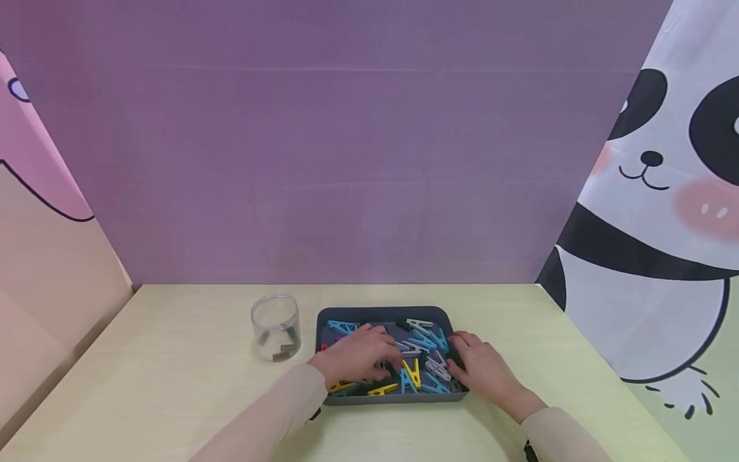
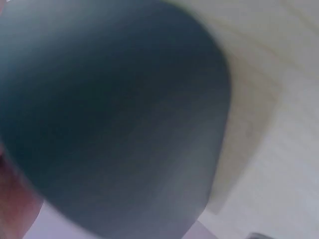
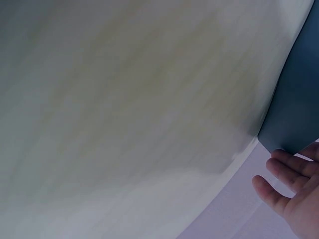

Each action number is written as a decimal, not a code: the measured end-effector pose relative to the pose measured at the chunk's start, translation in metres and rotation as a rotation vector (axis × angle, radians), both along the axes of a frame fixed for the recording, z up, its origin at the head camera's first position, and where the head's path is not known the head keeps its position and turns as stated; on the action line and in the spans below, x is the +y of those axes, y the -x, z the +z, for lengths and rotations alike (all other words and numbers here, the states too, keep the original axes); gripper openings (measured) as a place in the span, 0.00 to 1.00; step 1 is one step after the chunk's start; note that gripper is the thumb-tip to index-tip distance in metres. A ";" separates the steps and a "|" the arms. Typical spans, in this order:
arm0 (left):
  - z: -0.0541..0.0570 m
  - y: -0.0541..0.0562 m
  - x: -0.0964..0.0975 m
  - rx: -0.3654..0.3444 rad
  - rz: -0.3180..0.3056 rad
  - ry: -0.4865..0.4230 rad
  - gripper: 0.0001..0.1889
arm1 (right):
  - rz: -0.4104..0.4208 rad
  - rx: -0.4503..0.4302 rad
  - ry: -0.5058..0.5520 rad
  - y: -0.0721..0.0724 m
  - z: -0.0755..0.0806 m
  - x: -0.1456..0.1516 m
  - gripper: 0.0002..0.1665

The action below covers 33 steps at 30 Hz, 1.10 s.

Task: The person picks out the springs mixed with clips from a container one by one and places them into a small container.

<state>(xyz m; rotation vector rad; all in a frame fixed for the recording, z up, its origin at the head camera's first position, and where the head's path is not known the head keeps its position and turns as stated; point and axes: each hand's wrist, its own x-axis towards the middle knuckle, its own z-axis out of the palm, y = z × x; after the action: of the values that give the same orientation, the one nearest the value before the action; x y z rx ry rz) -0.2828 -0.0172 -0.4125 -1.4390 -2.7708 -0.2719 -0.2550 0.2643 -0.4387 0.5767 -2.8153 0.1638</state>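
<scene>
A dark grey rectangular tray (image 1: 381,314) holds many plastic clothespins, among them a yellow clothespin (image 1: 413,373), a blue clothespin (image 1: 424,341) and a pale grey clothespin (image 1: 437,369). My left hand (image 1: 360,354) reaches over the tray's left half, fingers bent down among the clothespins. A black clothespin (image 1: 392,371) lies right at its fingertips; I cannot tell whether they grip it. At the tray's right side, my right hand (image 1: 485,369) holds the rim, its thumb over the edge. In the right wrist view, several fingers (image 3: 286,174) lie along the tray's outer wall (image 3: 294,104).
A clear round jar (image 1: 276,327) stands on the table left of the tray, with a few small dark pieces and springs at its bottom. Behind the pale wooden table (image 1: 190,359) rises a purple backdrop (image 1: 346,160). A panda-print panel (image 1: 652,218) stands at the right.
</scene>
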 end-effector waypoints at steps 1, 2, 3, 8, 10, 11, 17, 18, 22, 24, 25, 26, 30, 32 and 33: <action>0.001 0.000 -0.001 0.001 -0.001 -0.003 0.10 | -0.001 0.001 -0.001 0.000 0.000 0.000 0.23; 0.003 0.000 -0.002 0.007 -0.003 -0.003 0.10 | -0.002 0.002 -0.001 0.000 0.000 0.000 0.23; 0.004 0.000 -0.004 0.011 -0.004 -0.005 0.10 | -0.003 0.003 0.000 0.000 0.000 0.000 0.23; 0.009 0.002 -0.012 0.054 -0.005 -0.008 0.10 | -0.001 0.005 0.001 -0.001 0.001 0.000 0.23; 0.011 0.002 -0.016 0.067 0.003 -0.008 0.09 | 0.000 0.006 0.001 -0.001 0.001 0.000 0.23; 0.012 0.002 -0.018 0.068 0.009 -0.008 0.10 | 0.001 0.007 0.002 -0.001 0.001 0.000 0.23; 0.018 0.000 -0.029 0.054 0.051 -0.010 0.09 | 0.004 0.011 -0.002 -0.001 0.000 0.001 0.23; 0.019 0.000 -0.032 0.057 0.058 -0.009 0.09 | 0.004 0.010 -0.003 -0.001 0.000 0.001 0.23; 0.021 -0.001 -0.041 0.073 0.074 -0.015 0.08 | 0.002 0.008 -0.004 -0.001 -0.001 0.001 0.23; 0.022 0.000 -0.046 0.080 0.081 -0.018 0.09 | 0.000 0.005 -0.003 -0.001 -0.001 0.001 0.23; 0.022 0.000 -0.049 0.079 0.083 -0.023 0.09 | -0.002 0.003 -0.003 -0.001 -0.001 0.001 0.23; 0.022 0.000 -0.051 0.072 0.088 -0.028 0.09 | -0.003 -0.001 -0.001 -0.001 -0.001 0.001 0.23; 0.025 0.001 -0.062 0.104 0.083 -0.034 0.08 | -0.004 -0.009 0.003 0.000 -0.001 0.001 0.23; 0.026 0.001 -0.067 0.122 0.085 -0.036 0.08 | -0.003 -0.005 0.004 0.000 0.000 0.001 0.23; 0.027 0.002 -0.069 0.139 0.084 -0.035 0.08 | -0.002 -0.002 0.004 0.000 0.000 0.001 0.23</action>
<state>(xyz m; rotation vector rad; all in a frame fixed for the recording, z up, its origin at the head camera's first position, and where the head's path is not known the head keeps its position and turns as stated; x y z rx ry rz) -0.2847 -0.0865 -0.3853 -1.2777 -2.6929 -0.2088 -0.2548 0.2652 -0.4389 0.5727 -2.8167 0.1691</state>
